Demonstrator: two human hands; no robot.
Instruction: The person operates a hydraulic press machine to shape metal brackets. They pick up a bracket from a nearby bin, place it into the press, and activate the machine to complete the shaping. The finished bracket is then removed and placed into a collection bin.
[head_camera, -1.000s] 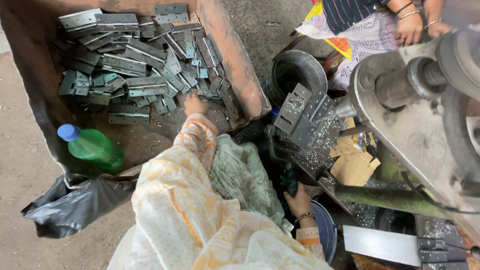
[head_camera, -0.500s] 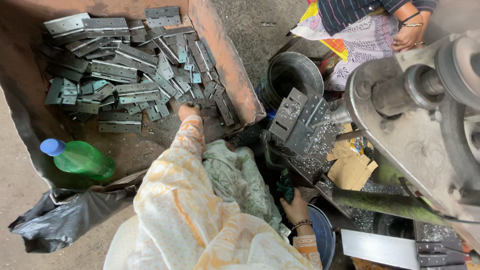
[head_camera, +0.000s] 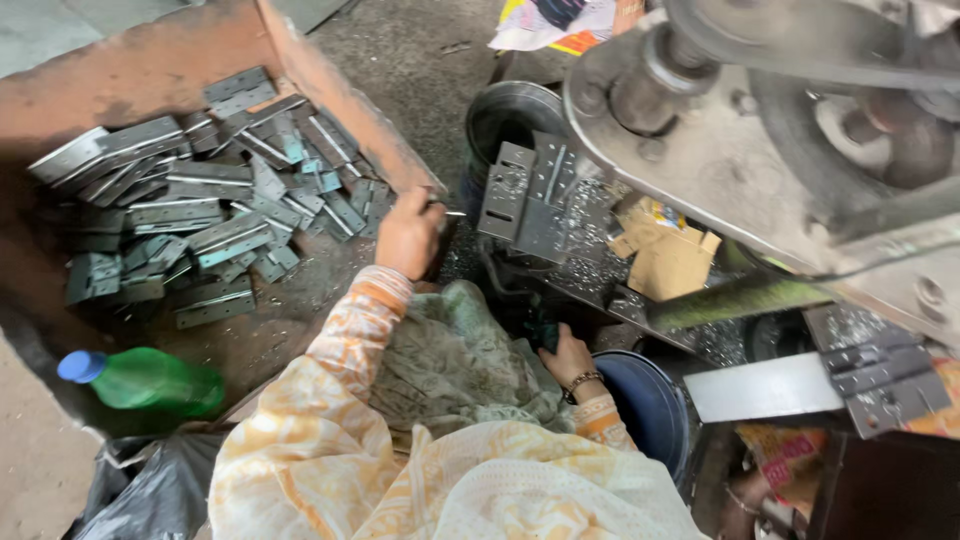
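Note:
My left hand (head_camera: 410, 235) is at the rim of the rusty crate (head_camera: 330, 95), its fingers closed on a thin metal piece (head_camera: 452, 212) that pokes out to the right. Behind it in the crate lies a pile of grey metal hinge plates (head_camera: 200, 215). My right hand (head_camera: 565, 355), with a bracelet at the wrist, lies low beside the blue bucket (head_camera: 650, 405), fingers curled against a dark thing under the press die (head_camera: 530, 200). What it grips is hidden. A grey-green cloth (head_camera: 450, 360) covers my lap.
A green bottle with a blue cap (head_camera: 150, 382) lies at the left by a black plastic bag (head_camera: 150, 490). A large press machine (head_camera: 780, 130) fills the right. A metal drum (head_camera: 510, 115), cardboard scraps (head_camera: 665, 260) and metal shavings sit near the die.
My left hand has left the plate pile and moved right to the crate rim, now with a thin metal piece in it. The view has tilted closer to the press.

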